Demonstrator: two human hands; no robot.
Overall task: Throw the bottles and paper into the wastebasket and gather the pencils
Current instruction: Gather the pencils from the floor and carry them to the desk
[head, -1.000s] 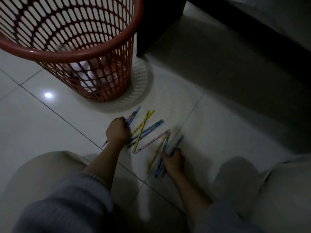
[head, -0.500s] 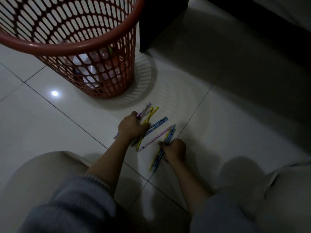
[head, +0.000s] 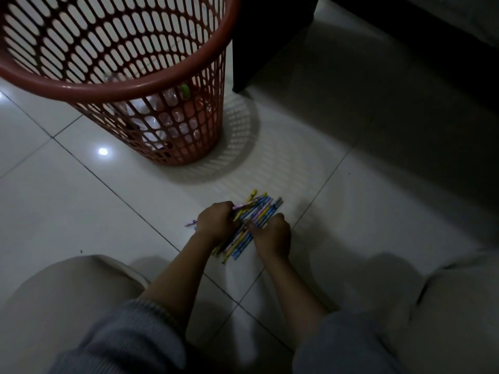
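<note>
Several yellow, blue and pink pencils [head: 258,217] lie in a tight bundle on the white tiled floor, pointing up and to the right. My left hand [head: 217,222] presses against the bundle's left side with fingers curled over some pencils. On the right side, my right hand [head: 272,234] pushes in against the bundle. One pink pencil end [head: 189,224] sticks out to the left of my left hand. The red mesh wastebasket [head: 172,85] stands at the upper left; clear bottles and white paper [head: 162,117] show through its wall.
A dark furniture leg [head: 259,41] stands right of the basket, with dark furniture running along the upper right. My knees in light trousers [head: 67,306] fill the lower left and lower right. White floor tiles [head: 67,211] lie to the left.
Both hands moved toward each other, and the scattered pencils were pushed together into one narrow bundle between them. The view shifted slightly nearer the basket.
</note>
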